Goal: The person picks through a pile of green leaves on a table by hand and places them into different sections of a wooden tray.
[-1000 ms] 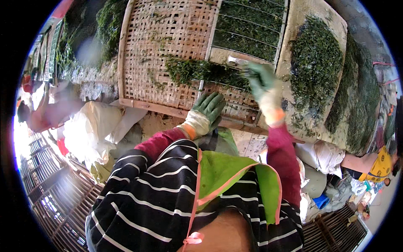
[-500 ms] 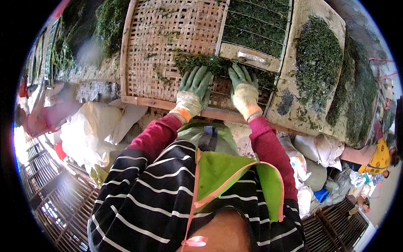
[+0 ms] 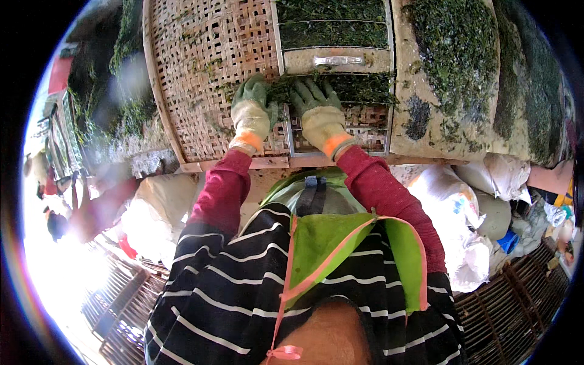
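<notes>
I wear gloves with green fingers and cream cuffs. My left hand (image 3: 250, 108) lies on the woven bamboo mat (image 3: 210, 45), just left of a thin-barred frame (image 3: 277, 36), its fingers pointing away and its thumb out to the side. My right hand (image 3: 319, 115) rests with spread fingers over the frame's near section. Dark green seaweed (image 3: 365, 88) fills part of that section, and a thin strand lies between my hands. Beyond them, a flat wooden bar with a metal handle (image 3: 339, 61) spans the frame, with a layer of seaweed behind it. Some fingertips touch seaweed.
To the right, a heap of seaweed (image 3: 453, 55) sits on a pale board (image 3: 420, 137). More seaweed hangs at the far left. White sacks (image 3: 158, 207) stand below the table's wooden front edge (image 3: 261, 163). Slatted bamboo racks (image 3: 511, 298) lie low on both sides.
The whole view has shifted, so the table sits higher and further left. My right hand is closer to the frame's left edge. The seaweed clump before my hands has thinned.
</notes>
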`<state>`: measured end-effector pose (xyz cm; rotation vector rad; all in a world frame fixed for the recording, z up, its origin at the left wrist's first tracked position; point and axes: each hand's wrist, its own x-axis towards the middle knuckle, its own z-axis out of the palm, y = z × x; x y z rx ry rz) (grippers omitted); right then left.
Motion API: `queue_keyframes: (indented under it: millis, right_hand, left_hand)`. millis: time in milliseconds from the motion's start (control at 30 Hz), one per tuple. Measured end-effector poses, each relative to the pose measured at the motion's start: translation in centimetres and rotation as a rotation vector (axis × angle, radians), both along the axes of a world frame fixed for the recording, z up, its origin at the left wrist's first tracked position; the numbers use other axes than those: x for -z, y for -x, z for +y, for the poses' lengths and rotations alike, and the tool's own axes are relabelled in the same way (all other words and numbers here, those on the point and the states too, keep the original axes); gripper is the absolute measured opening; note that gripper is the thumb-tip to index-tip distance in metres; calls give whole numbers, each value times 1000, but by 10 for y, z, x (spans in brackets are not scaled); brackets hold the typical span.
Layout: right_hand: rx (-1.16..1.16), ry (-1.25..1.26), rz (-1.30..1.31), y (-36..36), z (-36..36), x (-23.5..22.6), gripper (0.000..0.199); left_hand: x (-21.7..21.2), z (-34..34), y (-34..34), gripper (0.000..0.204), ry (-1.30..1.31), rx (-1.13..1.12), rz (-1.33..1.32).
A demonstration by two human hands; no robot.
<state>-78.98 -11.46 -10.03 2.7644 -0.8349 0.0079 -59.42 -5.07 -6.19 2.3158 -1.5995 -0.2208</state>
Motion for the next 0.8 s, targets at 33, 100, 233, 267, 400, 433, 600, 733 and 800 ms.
queue_keyframes:
  millis: [33, 100, 233, 267, 400, 433, 600, 733, 800]
  right_hand:
    - [-51, -247, -223, 1, 2, -12, 54]
    - [42, -419, 179, -8, 8, -19, 43]
    - [-78, -296, 159, -5, 11, 5, 22]
    - [-91, -211, 161, 0, 12, 14, 20]
    - [7, -427, 158, -11, 6, -22, 26]
    - [68, -716, 140, -10, -6, -33, 31]
    - [166, -597, -372, 12, 0, -43, 33]
    - [193, -395, -655, 36, -11, -43, 33]
    - [396, -528, -397, 42, -28, -39, 35]
  left_hand:
    - [-1, -8, 2, 45, -137, -25, 140]
    - [-44, -46, 37, 43, -447, 76, 52]
    - [-91, -61, 78, 47, 124, 243, 555]
    - [-102, -60, 89, 45, 302, 189, 728]
    - [-61, -19, 49, 50, 323, 422, 75]
    - [-51, -16, 47, 49, 248, 448, -24]
    - [-29, -17, 34, 49, 102, 466, -330]
    - [-6, -15, 23, 51, 226, 508, -214]
    - [-14, -17, 36, 57, 299, 379, -128]
